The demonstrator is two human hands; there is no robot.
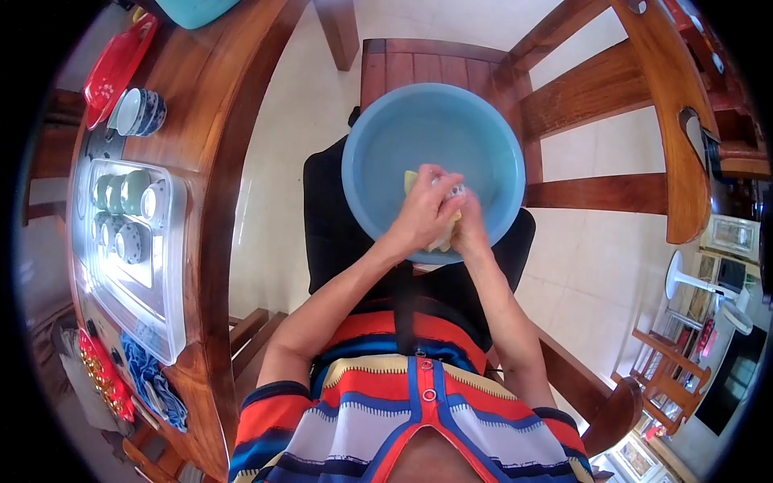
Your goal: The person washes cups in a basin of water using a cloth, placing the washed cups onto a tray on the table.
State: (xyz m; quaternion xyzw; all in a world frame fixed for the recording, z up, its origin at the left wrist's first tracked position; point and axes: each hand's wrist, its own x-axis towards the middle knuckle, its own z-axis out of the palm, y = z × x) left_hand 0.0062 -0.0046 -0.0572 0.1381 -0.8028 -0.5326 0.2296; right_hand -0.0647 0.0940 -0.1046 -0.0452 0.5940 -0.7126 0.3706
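1) Hands: brought together near the centre of the frame, over the near part of a light blue basin (349, 173)
2) Left hand (425, 208): fingers bent and closed on a yellow cloth (410, 180), a corner of which shows beyond the knuckles
3) Right hand (469, 224): pressed against the same bundle from the right; its fingertips are hidden, so their exact grip cannot be told
4) Between the hands: a small white patterned piece (456, 191), mostly covered; full shape cannot be told
5) Basin: upper centre of the frame, overlapping a slatted wooden chair seat (394, 66), with black-clad legs to either side below
6) Left of frame: wooden table (205, 97) bearing a clear plastic box (178, 274); inside it, green cups (135, 191) and white patterned cups (129, 242)
7) Upper left, same table: blue-and-white bowls (150, 113), nested, just beside a red tray (121, 64)
8) Lower left, same table: crumpled blue cloth (149, 374) near a red-and-gold item (103, 377)
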